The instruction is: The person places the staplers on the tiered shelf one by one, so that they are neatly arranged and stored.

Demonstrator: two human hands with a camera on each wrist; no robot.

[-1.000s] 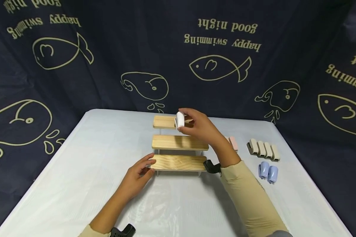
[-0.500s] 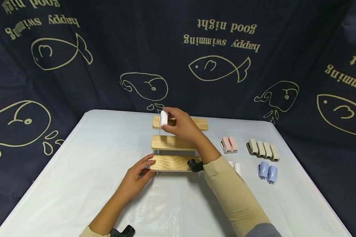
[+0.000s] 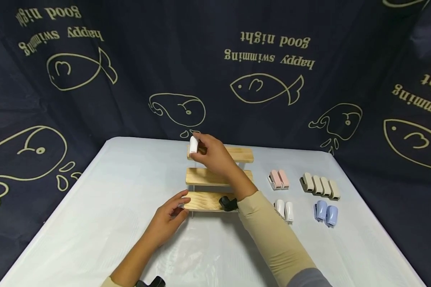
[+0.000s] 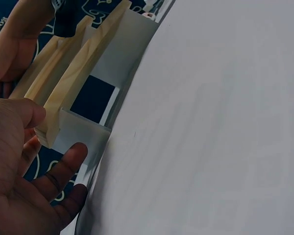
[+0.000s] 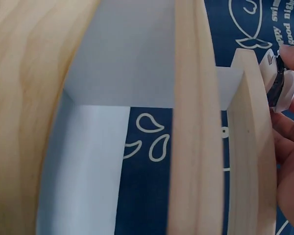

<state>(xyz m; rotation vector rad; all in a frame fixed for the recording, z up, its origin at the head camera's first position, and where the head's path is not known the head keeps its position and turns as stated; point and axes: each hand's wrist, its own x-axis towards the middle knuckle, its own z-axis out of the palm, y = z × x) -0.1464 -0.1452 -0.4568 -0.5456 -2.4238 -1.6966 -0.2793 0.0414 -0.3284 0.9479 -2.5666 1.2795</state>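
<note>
My right hand (image 3: 212, 154) pinches a small white stapler (image 3: 193, 145) at the left end of the top wooden board of a three-step display stand (image 3: 202, 201). In the right wrist view, the stapler (image 5: 279, 81) shows a dark middle and sits right at the edge of that board. My left hand (image 3: 167, 218) holds the left end of the lowest board. The left wrist view shows its thumb against the board end (image 4: 53, 122), with other fingers spread below. My right forearm hides the right part of the two lower boards.
To the right of the stand lie two pink staplers (image 3: 279, 179), two white staplers (image 3: 284, 210), two blue staplers (image 3: 326, 214) and a row of several beige staplers (image 3: 320, 186). A dark printed curtain (image 3: 186, 67) hangs behind the white-covered table (image 3: 93, 199).
My right hand has carried the white stapler leftward along the top board to its left end. The left hand has stayed at the lowest board. The head view has tilted slightly upward.
</note>
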